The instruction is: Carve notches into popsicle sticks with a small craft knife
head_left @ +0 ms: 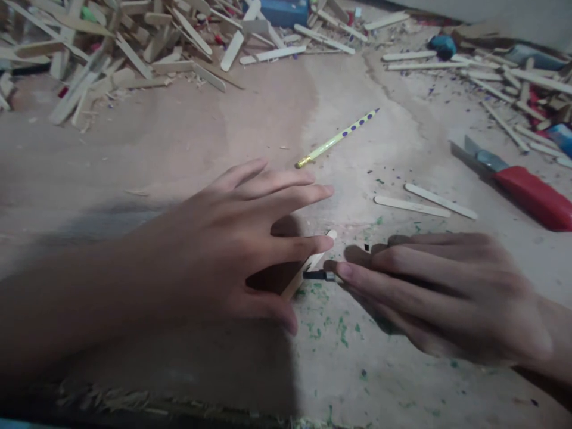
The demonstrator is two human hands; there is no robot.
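Wood shavings (111,400) lie along the near edge of the table (187,137), and just behind them both forearms come into my view. On the left side, the left hand (223,250) is flat and spread. It is not closed around anything; the index fingertip presses down on the far end of a craft stick (318,257), and the thumb rests beside the near end. So the craft stick lies on the table in the middle of the picture, slanted, with most of its length hidden under this hand. The right hand (447,292) comes from the right with long, stretched fingers that pinch a small dark tool (318,275). Its tip touches the side of the craft stick, just below the left index finger. I cannot tell if this tip is a blade or a marker, because it is too small and dark. As I judge it, the step in hand is to cut or mark the pinned stick at this spot. The next move calls for firm pressure from the left fingertip, so the stick does not turn, and a short, controlled stroke that stays away from that finger. Green flecks (342,328) spot the table near the hands. Further back I see a dotted pencil (339,137), two loose sticks (411,206) and a red utility knife (531,193). A big heap of sticks (111,47) lies at the far left.
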